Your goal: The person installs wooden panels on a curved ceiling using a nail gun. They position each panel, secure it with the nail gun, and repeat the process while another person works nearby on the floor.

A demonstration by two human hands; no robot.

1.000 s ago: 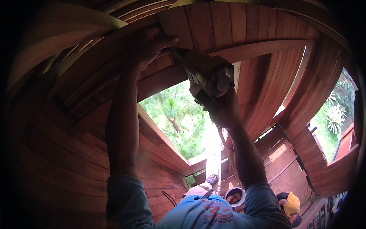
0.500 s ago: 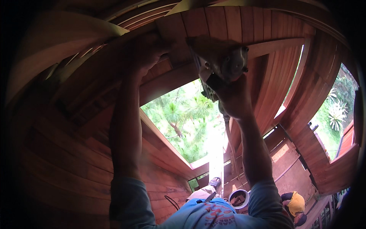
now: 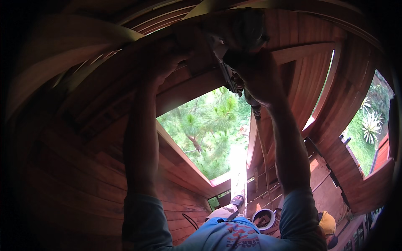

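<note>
My right hand (image 3: pixel 264 79) is wrapped round the handle of a nail gun (image 3: pixel 247 31), raised overhead. The tool's nose and magazine side lie in shadow against the wooden planks, so exact contact cannot be made out. From the handle's end an air hose (image 3: pixel 261 146) hangs down past my right forearm. My left hand (image 3: pixel 167 62) is raised to the left of the gun, pressed against a reddish wooden board (image 3: pixel 188 85) above the window opening. Its fingers reach toward the gun and seem stretched out, though they are dim.
An unglazed window opening (image 3: pixel 201 129) shows trees below the boards. I stand with a foot on a narrow sunlit beam (image 3: pixel 238 180). A white bucket (image 3: pixel 264 218) holding dark pieces stands lower right. Beyond it is a person in a yellow top (image 3: pixel 327 224).
The nail gun and my right hand have moved up and slightly toward the planks, into deeper shadow. My left hand stays nearly where it was. The other person has shifted slightly.
</note>
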